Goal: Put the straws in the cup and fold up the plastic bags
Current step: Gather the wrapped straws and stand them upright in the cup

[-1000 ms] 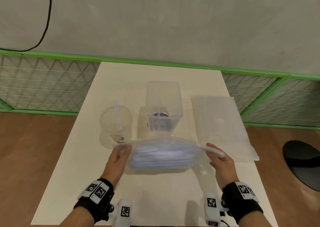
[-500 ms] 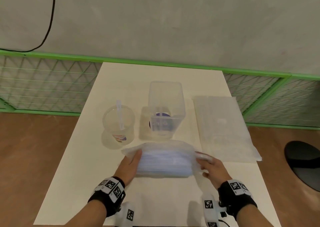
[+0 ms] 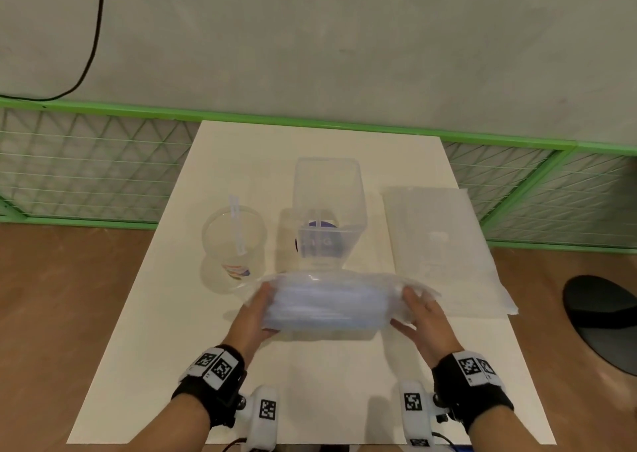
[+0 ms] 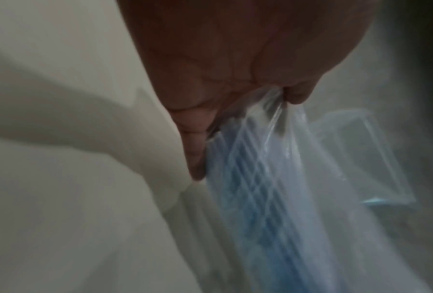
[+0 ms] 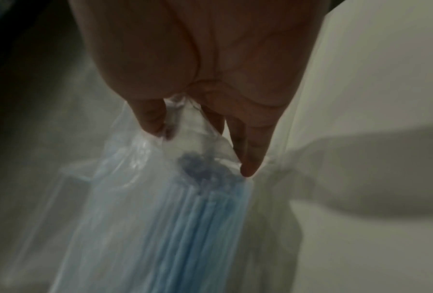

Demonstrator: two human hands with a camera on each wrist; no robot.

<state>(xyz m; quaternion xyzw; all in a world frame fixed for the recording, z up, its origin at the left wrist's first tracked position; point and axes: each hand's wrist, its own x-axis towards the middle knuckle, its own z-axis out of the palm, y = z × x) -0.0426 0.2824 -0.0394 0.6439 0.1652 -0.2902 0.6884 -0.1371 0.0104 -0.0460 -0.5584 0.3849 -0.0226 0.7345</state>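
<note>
A clear plastic bag full of pale blue straws is held level just above the white table. My left hand pinches the bag's left end, thumb against fingers. My right hand pinches the bag's right end in the same way. A clear round cup with one straw leaning in it stands behind the bag on the left. A flat plastic bag lies on the table's right side.
A tall clear rectangular container stands just behind the held bag, a blue label at its base. A green mesh fence runs behind the table. A dark round object sits on the floor to the right.
Both hands drew the straw bag nearer half a second ago, then lifted it and spread apart again, pulling its ends out wide. The cup, container and flat bag stayed put.
</note>
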